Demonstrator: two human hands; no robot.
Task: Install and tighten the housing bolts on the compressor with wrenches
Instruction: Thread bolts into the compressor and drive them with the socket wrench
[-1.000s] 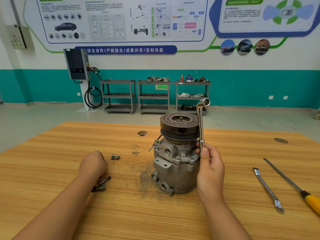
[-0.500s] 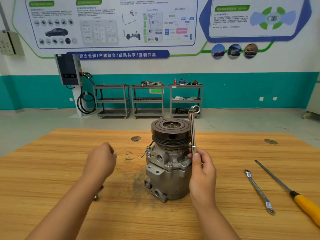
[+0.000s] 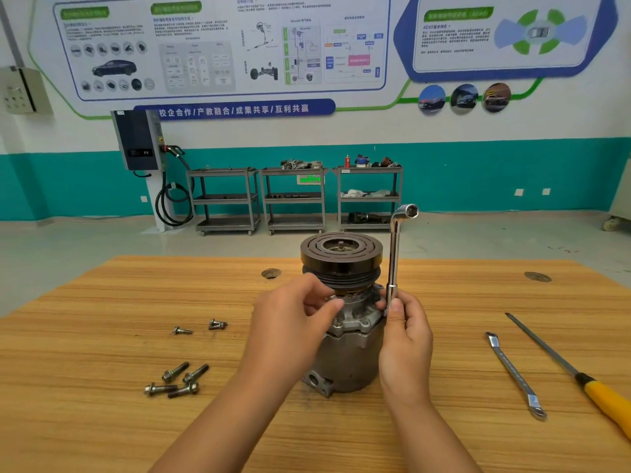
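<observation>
The grey compressor (image 3: 345, 360) stands upright on the wooden table (image 3: 102, 421), its black pulley (image 3: 341, 256) on top. My left hand (image 3: 290, 322) is at the housing's upper left flange and pinches a small metal part, likely a bolt (image 3: 332, 297), between thumb and fingers. My right hand (image 3: 404, 339) grips the lower end of an L-shaped socket wrench (image 3: 396, 247) held upright against the housing's right side. Several long bolts (image 3: 177, 382) lie on the table to the left, with short bolts (image 3: 201, 327) farther back.
A flat wrench (image 3: 515, 373) and a yellow-handled screwdriver (image 3: 573, 373) lie on the table to the right. Two round holes (image 3: 270, 273) sit in the tabletop behind. Metal carts (image 3: 293, 199) stand against the far wall.
My left hand has left the bolts on the table and risen to the compressor's upper left flange, holding a small part. My right hand stays on the upright wrench.
</observation>
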